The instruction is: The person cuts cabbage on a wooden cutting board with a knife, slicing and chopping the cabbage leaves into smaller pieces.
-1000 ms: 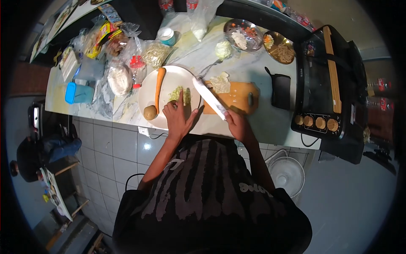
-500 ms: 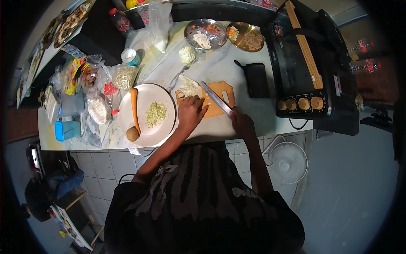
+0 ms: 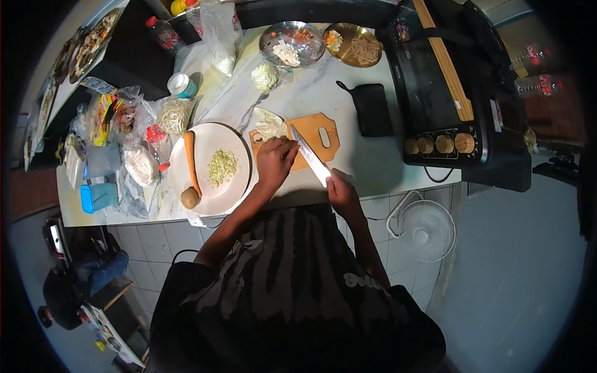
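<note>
While your right hand [image 3: 342, 191] grips the knife [image 3: 316, 165], left hand [image 3: 275, 165] at the blade, fingers bent, hold unclear, cutting board [image 3: 309, 125] beneath.

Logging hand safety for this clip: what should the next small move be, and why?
Probably draw the left hand's fingertips back from the knife before any cut. The right hand grips the handle, and the blade lies over the cutting board right by those fingertips. Whether they touch it, or what they cover, I can't tell.
</note>
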A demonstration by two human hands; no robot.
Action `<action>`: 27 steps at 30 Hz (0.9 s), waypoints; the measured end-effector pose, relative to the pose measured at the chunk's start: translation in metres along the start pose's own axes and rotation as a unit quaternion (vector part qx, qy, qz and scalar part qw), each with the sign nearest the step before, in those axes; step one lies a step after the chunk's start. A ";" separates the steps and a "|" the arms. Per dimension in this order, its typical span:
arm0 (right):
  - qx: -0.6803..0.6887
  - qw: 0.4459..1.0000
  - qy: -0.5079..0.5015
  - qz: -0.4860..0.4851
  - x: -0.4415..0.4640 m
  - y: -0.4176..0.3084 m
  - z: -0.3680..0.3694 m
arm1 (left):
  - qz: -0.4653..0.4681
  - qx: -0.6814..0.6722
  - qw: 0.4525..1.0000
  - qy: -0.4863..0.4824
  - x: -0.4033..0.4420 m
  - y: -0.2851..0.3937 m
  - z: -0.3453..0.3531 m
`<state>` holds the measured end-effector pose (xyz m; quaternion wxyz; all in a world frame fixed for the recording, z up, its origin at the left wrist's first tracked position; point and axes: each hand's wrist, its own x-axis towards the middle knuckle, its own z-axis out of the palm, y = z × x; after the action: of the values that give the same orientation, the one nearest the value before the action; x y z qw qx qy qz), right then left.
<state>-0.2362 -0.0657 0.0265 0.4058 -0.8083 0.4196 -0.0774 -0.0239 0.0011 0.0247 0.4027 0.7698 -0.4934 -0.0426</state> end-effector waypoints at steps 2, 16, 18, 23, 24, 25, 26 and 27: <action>0.014 1.000 0.001 -0.005 -0.003 -0.001 -0.001 | 0.001 -0.008 1.000 0.003 -0.001 -0.002 0.002; 0.018 0.987 -0.120 -0.107 0.012 -0.063 0.030 | -0.120 -0.024 0.980 0.159 -0.048 -0.035 -0.074; 0.013 0.983 -0.149 -0.109 0.021 -0.075 0.042 | -0.130 -0.015 0.978 0.165 -0.065 -0.043 -0.088; -0.023 0.969 -0.223 -0.107 0.037 -0.108 0.046 | -0.125 0.134 0.983 -0.011 -0.094 -0.033 -0.111; -0.025 0.968 -0.225 -0.109 0.039 -0.110 0.047 | -0.124 0.159 0.979 -0.031 -0.096 -0.030 -0.111; -0.041 0.967 -0.224 -0.113 0.041 -0.111 0.047 | -0.125 0.158 0.979 -0.030 -0.099 -0.032 -0.109; -0.057 0.966 -0.223 -0.115 0.041 -0.112 0.047 | -0.157 0.158 0.975 0.000 -0.103 -0.037 -0.104; -0.058 0.966 -0.224 -0.114 0.040 -0.115 0.045 | -0.187 0.158 0.969 0.030 -0.103 -0.038 -0.104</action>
<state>-0.1190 -0.0324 0.0709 0.4302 -0.8696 0.2271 0.0844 -0.0012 0.1500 0.0352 0.2755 0.9033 -0.3285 -0.0152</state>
